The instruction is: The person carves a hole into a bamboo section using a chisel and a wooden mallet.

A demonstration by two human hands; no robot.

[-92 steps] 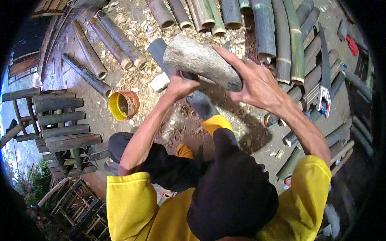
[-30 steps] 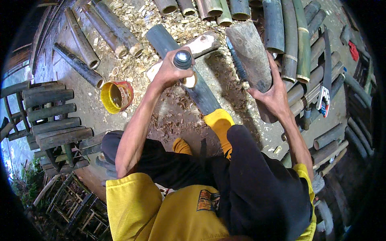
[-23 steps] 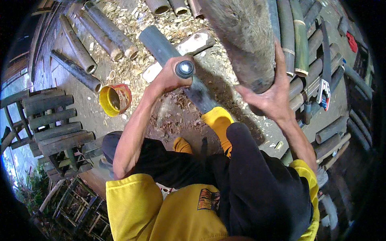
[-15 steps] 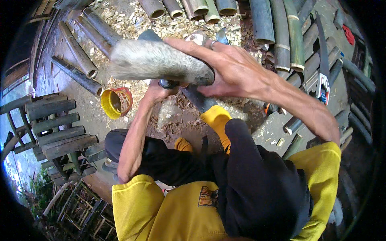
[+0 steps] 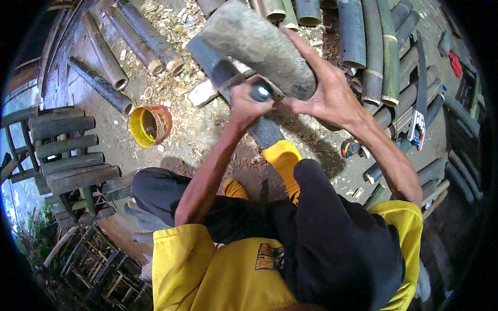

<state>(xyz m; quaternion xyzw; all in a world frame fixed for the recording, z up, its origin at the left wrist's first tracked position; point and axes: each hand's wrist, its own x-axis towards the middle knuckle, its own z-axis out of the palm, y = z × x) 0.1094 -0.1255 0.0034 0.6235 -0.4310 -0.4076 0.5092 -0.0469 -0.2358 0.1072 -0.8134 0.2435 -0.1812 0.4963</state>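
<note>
A dark bamboo tube (image 5: 212, 61) lies slantwise on the floor, its near end by my foot in a yellow sock (image 5: 282, 155). My left hand (image 5: 248, 103) is closed around a chisel-like tool (image 5: 261, 92), held on end over the tube. Only its shiny round top shows; the lower end is hidden by my hand. My right hand (image 5: 332, 93) grips a thick grey block (image 5: 254, 44), apparently wood, tilted above the tube just beyond the tool. Its fingers pass out of sight behind the block. A pale wood piece (image 5: 203, 93) lies beneath the tube.
Bamboo tubes lie at far left (image 5: 104, 52) and far right (image 5: 353, 36). A yellow-and-red bucket (image 5: 150, 126) stands left among pale chips. A handsaw (image 5: 419, 103) and a tape measure (image 5: 350, 147) lie at right. A bamboo rack (image 5: 78, 150) is at left.
The grey block has swung right and up, turning to a slant and uncovering the tube. My left hand has moved right and away from me with the tool. The view has shifted slightly.
</note>
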